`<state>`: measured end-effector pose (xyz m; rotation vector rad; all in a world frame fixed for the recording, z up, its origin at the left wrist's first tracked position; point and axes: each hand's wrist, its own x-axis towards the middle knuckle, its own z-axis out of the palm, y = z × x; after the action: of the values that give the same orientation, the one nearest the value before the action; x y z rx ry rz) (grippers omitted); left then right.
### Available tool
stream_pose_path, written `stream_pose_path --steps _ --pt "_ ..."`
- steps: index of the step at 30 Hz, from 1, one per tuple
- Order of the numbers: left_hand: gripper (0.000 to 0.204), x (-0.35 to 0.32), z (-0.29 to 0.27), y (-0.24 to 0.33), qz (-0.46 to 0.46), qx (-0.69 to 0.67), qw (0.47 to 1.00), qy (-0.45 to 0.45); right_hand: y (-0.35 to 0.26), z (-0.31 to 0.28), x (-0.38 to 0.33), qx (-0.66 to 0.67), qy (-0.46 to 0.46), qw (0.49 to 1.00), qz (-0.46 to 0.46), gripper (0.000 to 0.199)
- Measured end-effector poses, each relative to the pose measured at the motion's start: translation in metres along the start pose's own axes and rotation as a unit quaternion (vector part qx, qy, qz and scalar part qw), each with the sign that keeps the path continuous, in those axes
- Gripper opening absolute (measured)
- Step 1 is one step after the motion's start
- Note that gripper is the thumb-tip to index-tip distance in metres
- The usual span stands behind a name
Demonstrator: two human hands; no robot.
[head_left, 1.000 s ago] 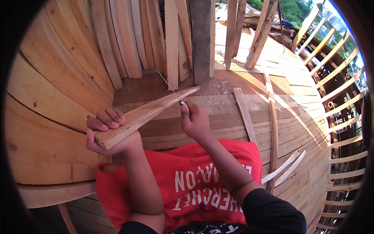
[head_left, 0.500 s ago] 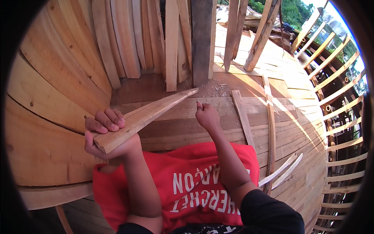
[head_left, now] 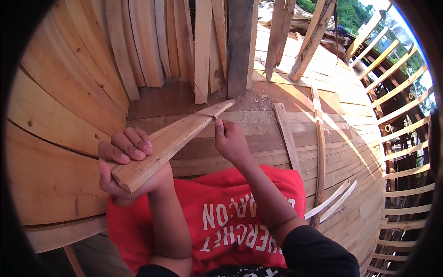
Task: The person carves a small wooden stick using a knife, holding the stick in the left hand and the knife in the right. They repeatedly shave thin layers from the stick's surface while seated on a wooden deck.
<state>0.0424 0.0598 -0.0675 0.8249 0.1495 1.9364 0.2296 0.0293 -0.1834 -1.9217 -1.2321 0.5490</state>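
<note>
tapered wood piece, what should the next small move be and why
Perhaps one short, light stroke with the thin tool near the narrow end of the tapered wood piece: the right hand holds the tool across there, while the left hand grips the wide end.

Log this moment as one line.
left hand: gripping wooden piece | right hand: pinching thin tool across piece's narrow end | shavings on planking

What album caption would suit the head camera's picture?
Left hand's grip on a tapered wooden plank, right hand's grip on a slim tool across its narrow end, beside curved timber planking.
</note>
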Motion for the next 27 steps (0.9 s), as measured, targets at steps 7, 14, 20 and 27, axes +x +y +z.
stream_pose_path --steps 7,14,20,27 --pt "0.031 0.012 -0.003 0.000 -0.007 0.001 1.000 -0.001 0.041 -0.008 0.015 -0.013 -0.011 0.998 0.068 0.049" --pt "0.034 0.015 -0.008 -0.004 -0.004 -0.017 0.999 0.050 0.049 0.008 0.015 0.033 0.021 0.993 0.110 0.050" --pt "0.033 0.011 -0.007 -0.001 -0.009 -0.005 0.999 0.041 -0.005 0.009 -0.011 0.072 -0.004 0.997 -0.012 0.045" --pt "0.029 0.011 -0.003 0.000 -0.017 0.039 0.985 0.165 -0.007 0.014 -0.009 0.014 0.050 0.998 -0.032 0.043"
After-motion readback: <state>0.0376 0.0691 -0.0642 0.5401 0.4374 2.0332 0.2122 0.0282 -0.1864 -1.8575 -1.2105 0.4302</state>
